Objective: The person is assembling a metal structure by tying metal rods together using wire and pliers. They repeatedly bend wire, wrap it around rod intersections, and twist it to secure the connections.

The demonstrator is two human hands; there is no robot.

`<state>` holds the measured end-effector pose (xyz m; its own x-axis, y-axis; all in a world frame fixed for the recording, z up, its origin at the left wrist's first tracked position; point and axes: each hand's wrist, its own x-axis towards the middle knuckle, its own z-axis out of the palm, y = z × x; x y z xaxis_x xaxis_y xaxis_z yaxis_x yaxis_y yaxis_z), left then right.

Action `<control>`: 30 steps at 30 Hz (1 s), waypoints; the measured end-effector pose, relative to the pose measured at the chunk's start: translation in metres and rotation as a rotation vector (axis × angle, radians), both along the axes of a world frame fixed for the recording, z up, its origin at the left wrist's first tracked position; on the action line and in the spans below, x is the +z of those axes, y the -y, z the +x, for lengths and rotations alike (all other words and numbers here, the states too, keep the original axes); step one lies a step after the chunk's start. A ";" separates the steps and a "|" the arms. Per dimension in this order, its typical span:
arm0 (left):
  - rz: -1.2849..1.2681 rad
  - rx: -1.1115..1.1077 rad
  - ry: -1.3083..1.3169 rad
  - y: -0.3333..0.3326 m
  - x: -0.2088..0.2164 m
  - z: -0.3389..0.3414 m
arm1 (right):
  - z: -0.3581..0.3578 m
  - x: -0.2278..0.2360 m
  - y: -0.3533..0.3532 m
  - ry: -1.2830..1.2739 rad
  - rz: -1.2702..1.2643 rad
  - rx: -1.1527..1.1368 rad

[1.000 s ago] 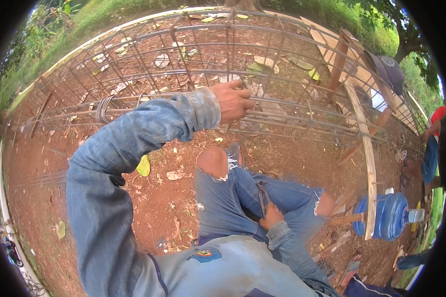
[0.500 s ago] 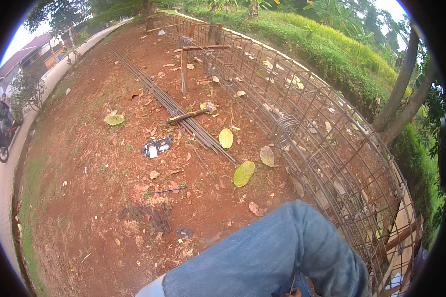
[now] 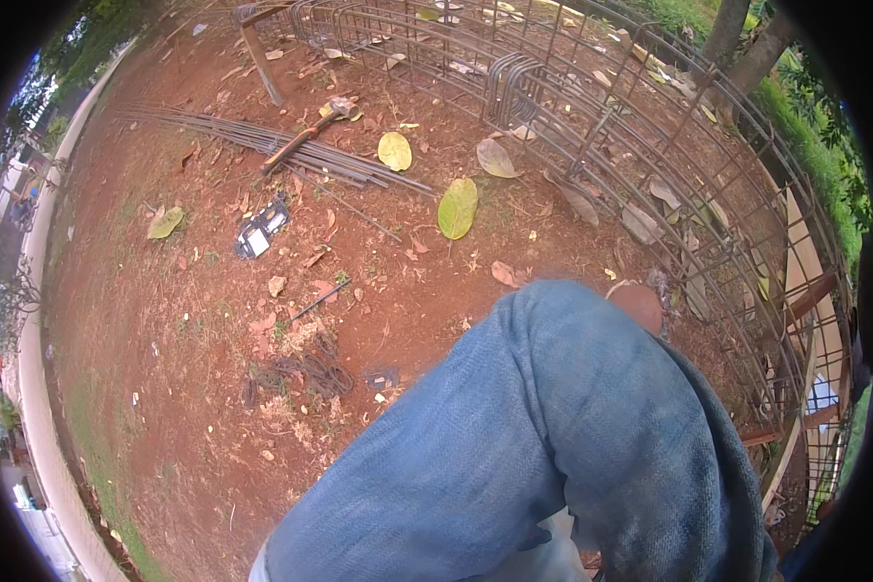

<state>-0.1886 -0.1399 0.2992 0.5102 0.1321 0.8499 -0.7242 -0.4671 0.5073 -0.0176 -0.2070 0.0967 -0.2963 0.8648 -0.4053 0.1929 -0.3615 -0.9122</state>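
Neither of my hands can be made out. A small reddish patch low between my legs is too little to identify. My bent leg in blue jeans [image 3: 436, 466] fills the lower middle, with part of a bare foot [image 3: 638, 305] beyond the knee. Ahead on the red soil, a hammer [image 3: 306, 138] with a dark and orange handle rests across a bundle of thin steel rods [image 3: 233, 133]. To the right runs a long rebar cage [image 3: 640, 160] of tied bars, with several bent stirrups [image 3: 510, 89] bunched together on it.
A wooden post [image 3: 262, 66] stands by the cage's far part. Boards [image 3: 807, 262] lie at the right. A black-and-white packet [image 3: 260, 229], a short rod [image 3: 320, 301], tangled wire [image 3: 310, 373] and large leaves [image 3: 458, 209] lie on the soil. A paved path [image 3: 37, 388] edges the left.
My view has tilted down and turned, so the ground and cage appear higher. A bare foot now shows past my knee. The fingers glimpsed at the lower edge are no longer distinguishable.
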 end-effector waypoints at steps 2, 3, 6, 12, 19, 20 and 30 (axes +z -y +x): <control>-0.001 0.060 0.015 -0.004 -0.009 -0.019 | 0.004 0.005 0.005 0.015 0.007 -0.017; -0.005 0.134 0.014 -0.005 -0.015 -0.030 | 0.005 0.011 0.004 0.018 0.015 -0.003; -0.089 0.354 0.020 -0.028 -0.069 -0.069 | 0.024 0.024 0.007 0.073 0.040 -0.084; -0.333 1.999 -0.713 -0.019 -0.385 -0.320 | 0.052 0.071 -0.031 0.335 0.226 -0.086; -0.177 2.310 -1.388 0.024 -0.477 -0.537 | -0.037 0.102 -0.148 0.461 0.063 0.372; -0.215 2.288 -1.365 0.026 -0.483 -0.542 | -0.072 0.102 -0.164 0.419 -0.016 0.457; -0.578 2.003 -1.634 0.027 -0.481 -0.555 | -0.267 0.060 -0.271 -0.050 -0.539 1.041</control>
